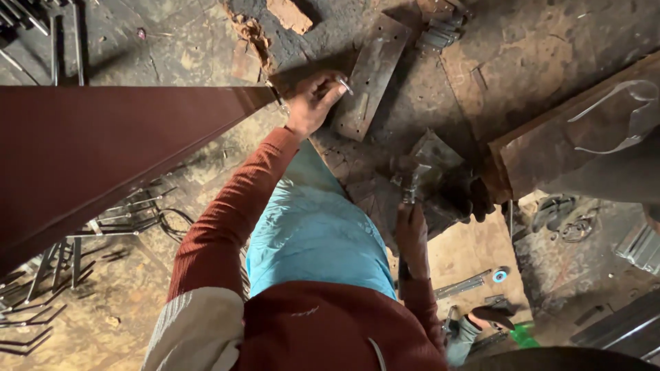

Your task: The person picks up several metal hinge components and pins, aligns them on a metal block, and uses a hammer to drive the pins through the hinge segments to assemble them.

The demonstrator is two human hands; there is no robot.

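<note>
Two hands busy: our left grip (313, 103) pinches a small pin (344, 84) touching the plate (371, 75), whose long axis runs up-right from it. Right grip (411, 227) closed on a hammer (411, 180), nearer us.

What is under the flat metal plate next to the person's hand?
The metal plate lies on a dark, worn work surface, which shows all around it. The left hand rests at the plate's lower edge, holding a small metal piece. Whatever is directly beneath the plate is covered.
</note>
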